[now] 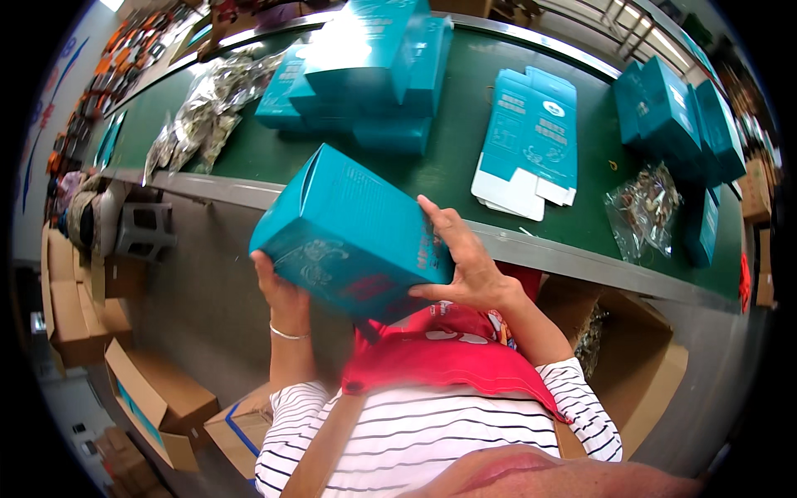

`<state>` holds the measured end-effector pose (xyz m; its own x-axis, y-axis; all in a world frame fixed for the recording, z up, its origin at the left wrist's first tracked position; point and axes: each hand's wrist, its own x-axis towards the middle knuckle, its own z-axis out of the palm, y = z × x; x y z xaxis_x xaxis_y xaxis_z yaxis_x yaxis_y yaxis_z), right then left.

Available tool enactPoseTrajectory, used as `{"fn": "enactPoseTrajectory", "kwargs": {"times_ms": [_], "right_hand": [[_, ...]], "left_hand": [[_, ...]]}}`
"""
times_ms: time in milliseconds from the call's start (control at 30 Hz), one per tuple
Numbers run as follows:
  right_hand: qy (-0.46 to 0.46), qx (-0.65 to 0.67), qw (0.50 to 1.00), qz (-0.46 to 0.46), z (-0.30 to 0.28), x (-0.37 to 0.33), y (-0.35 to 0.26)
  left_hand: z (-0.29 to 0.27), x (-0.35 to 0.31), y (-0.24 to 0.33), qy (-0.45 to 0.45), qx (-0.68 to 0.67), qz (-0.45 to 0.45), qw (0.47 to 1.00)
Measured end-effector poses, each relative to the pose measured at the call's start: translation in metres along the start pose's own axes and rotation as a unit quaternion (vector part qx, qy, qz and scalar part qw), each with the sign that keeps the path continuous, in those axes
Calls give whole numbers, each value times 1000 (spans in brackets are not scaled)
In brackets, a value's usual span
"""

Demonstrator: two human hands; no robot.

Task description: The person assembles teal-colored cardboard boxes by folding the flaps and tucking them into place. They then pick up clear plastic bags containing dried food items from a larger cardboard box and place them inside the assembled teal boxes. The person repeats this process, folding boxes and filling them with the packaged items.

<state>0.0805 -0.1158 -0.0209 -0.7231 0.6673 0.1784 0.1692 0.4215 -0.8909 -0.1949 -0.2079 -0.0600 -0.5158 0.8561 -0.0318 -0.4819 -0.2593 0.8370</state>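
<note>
A teal carton box point(349, 232) is held tilted in front of me, above the near edge of the table. My left hand point(282, 286) grips its lower left end, with the thumb on the side and the other fingers hidden behind the box. My right hand point(466, 261) is closed round the right end, thumb below and fingers above. Flattened teal cartons point(535, 124) with white flaps lie on the table beyond my right hand. Several made-up teal boxes point(365, 75) are stacked at the far middle of the table.
Crumpled silvery packets point(207, 104) lie at the table's left. A clear plastic bag point(647, 207) with small brownish contents and more teal boxes point(664, 108) are at its right. An open cardboard carton point(639, 357) stands by my right arm; others point(162, 398) are on the floor at left.
</note>
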Motion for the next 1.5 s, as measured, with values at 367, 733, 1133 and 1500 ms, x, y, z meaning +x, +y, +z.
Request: {"fn": "enactPoseTrajectory", "kwargs": {"times_ms": [367, 733, 1133, 1500], "right_hand": [[-82, -105, 991, -27, -25, 0, -12], [306, -93, 936, -147, -42, -8, -4], [375, -117, 917, 74, -25, -70, 114], [416, -242, 870, 104, -22, -97, 146]], "left_hand": [[19, 4, 59, -228, 321, 19, 919], [-68, 7, 72, 112, -57, 47, 991], [-42, 177, 45, 86, -181, -41, 979], [-5, 307, -3, 82, 112, -139, 981]]}}
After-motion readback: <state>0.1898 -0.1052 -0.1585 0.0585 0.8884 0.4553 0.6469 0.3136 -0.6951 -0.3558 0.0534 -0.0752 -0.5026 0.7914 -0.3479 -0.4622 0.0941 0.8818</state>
